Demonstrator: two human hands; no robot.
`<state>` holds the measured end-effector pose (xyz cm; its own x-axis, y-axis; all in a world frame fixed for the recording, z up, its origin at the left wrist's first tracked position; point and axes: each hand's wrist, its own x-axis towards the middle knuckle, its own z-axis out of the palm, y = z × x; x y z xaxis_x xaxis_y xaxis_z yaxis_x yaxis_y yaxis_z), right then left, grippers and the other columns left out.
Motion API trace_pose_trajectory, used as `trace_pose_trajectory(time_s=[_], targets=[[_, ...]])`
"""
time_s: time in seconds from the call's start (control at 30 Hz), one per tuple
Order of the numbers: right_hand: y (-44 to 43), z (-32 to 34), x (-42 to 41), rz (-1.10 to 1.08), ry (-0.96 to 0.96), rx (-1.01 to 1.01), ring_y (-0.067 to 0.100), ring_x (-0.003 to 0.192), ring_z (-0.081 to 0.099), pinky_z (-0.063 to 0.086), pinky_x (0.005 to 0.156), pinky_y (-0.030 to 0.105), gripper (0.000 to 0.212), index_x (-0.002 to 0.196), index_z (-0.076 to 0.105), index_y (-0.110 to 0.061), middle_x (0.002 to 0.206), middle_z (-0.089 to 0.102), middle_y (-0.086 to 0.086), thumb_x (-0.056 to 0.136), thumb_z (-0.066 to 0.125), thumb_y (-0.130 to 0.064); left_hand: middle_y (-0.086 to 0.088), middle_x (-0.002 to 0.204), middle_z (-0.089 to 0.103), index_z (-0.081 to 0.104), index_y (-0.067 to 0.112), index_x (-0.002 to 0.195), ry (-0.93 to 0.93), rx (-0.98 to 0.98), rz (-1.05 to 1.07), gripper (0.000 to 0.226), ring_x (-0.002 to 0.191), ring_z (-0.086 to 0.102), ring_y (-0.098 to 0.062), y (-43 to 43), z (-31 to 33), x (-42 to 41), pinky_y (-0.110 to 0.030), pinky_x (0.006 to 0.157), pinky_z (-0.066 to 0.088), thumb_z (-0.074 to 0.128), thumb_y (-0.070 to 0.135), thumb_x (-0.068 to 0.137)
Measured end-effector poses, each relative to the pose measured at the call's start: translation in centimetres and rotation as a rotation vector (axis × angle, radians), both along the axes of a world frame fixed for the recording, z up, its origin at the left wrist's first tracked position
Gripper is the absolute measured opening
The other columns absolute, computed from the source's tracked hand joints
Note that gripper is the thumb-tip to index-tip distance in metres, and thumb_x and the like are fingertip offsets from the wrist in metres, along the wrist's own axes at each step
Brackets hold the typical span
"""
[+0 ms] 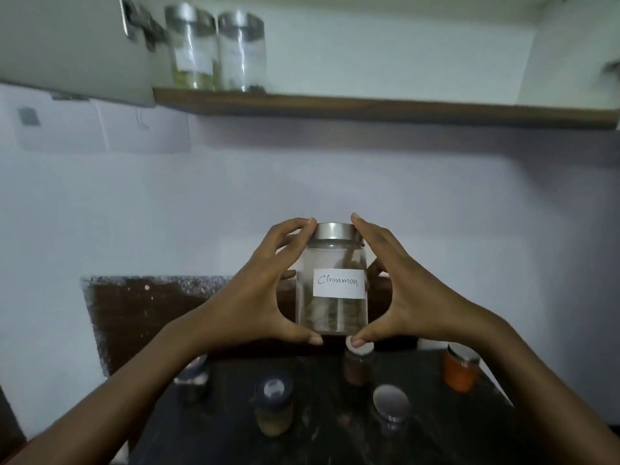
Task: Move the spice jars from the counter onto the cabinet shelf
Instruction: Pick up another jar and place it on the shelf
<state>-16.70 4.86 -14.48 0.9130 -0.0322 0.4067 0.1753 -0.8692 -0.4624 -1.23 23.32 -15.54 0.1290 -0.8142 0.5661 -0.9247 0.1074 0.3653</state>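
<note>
The left hand [265, 286] and the right hand [399, 290] together gripped the cinnamon jar [332, 280], a clear glass jar with a metal lid and a white label reading "Cinnamon". Each hand was curled round one side of the jar, with fingertips against the lid rim and the thumb pressed under the base. The jar was held upright in the air, above the dark counter [318, 437] and well below the wooden shelf [369, 110]. A green-filled tall jar [193, 48] and a second tall jar [241, 52] stood side by side at the shelf's left end, near the cabinet door [73, 45]. Five smaller jars stood apart on the counter: a blurred jar [193, 377], a yellow-filled jar [273, 407], a brown-filled jar [357, 364], a grey-lidded jar [391, 411] and an orange jar [459, 369].
</note>
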Motion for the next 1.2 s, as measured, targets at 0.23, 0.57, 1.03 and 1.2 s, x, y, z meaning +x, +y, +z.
trace_pose_trajectory(time_s=[0.23,0.57,1.03,1.2], targets=[[-1.6,10.0,4.4,0.042,-0.210,-0.193,-0.026,0.103,0.035,0.036,0.084,-0.004,0.135,0.144,-0.011,-0.045,0.128,0.011,-0.037,0.053,0.089,-0.032,0.023,0.151,0.005,0.001,0.036,0.149,-0.241,-0.175,0.075,0.123,0.140,0.015,0.000,-1.4,9.7,3.2,-0.022,0.102,0.038,0.076,0.060,0.054],[-3.3,20.8,11.0,-0.005,-0.445,-0.351,-0.016,0.093,0.043,0.041,0.078,-0.001,0.137,0.148,-0.010,-0.031,0.144,0.006,-0.017,0.054,0.090,-0.022,0.017,0.157,-0.005,-0.005,0.031,0.150,-0.450,-0.341,0.272,0.123,0.144,0.011,-0.011,-3.5,20.1,8.3,-0.025,0.106,0.028,0.084,0.037,0.065],[-7.4,24.2,20.1,-0.224,-0.408,-0.430,0.030,0.125,0.039,0.048,0.095,0.039,0.139,0.147,-0.010,-0.027,0.151,-0.003,-0.006,0.051,0.089,-0.013,-0.010,0.141,-0.048,-0.039,0.018,0.134,-0.392,-0.125,0.767,0.110,0.126,-0.048,-0.029,-9.6,14.3,19.2,-0.046,0.102,-0.027,0.041,0.072,0.082],[-9.0,25.4,22.4,-0.211,-0.322,-0.361,0.025,0.131,0.031,0.040,0.099,0.030,0.133,0.147,-0.003,-0.023,0.150,0.002,-0.002,0.052,0.089,-0.013,-0.006,0.133,-0.057,-0.049,0.021,0.125,-0.466,-0.147,0.848,0.124,0.122,-0.053,-0.030,-10.7,13.7,20.3,-0.042,0.094,-0.040,0.045,0.081,0.070]])
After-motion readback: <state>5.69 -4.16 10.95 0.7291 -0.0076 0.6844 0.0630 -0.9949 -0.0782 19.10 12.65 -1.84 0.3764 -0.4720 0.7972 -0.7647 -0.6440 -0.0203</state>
